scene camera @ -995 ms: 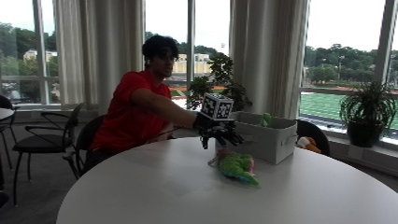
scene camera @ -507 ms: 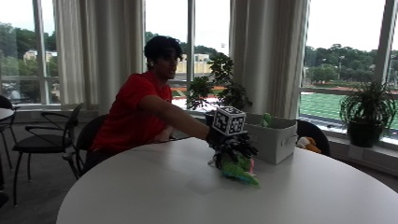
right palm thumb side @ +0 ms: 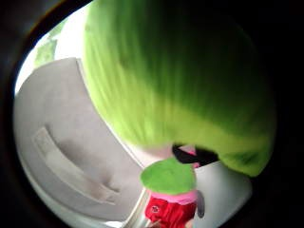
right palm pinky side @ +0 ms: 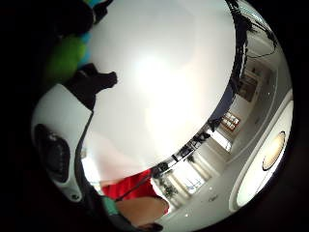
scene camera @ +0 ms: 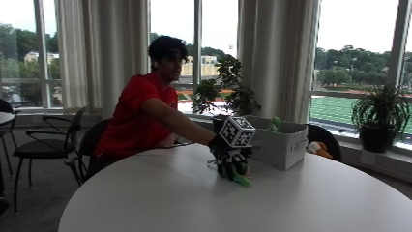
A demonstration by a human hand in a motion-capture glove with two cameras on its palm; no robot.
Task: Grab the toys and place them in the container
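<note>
A green plush toy [scene camera: 242, 181] lies on the white round table [scene camera: 193, 198], just in front of the grey fabric container [scene camera: 281, 144]. My gloved right hand [scene camera: 228, 161] is down on top of the toy with its fingers curled over it, so only the toy's green end shows below them. The thumb side palm view is filled with the green plush toy [right palm thumb side: 180, 80], with its pink and red part [right palm thumb side: 170, 206] lower down and the grey container [right palm thumb side: 61, 156] with a handle close beside it. In the little finger side view the green toy [right palm pinky side: 67, 55] shows at the edge, beside the bare table [right palm pinky side: 164, 82].
Another green toy [scene camera: 275, 123] sticks up out of the container. An orange and white plush [scene camera: 316, 148] lies on the dark chair behind it. Potted plants [scene camera: 380, 116] stand on the window ledge, and black chairs [scene camera: 45, 145] stand at the left.
My hand has come down from above the table onto the green toy and now covers most of it. The toy lies where it was.
</note>
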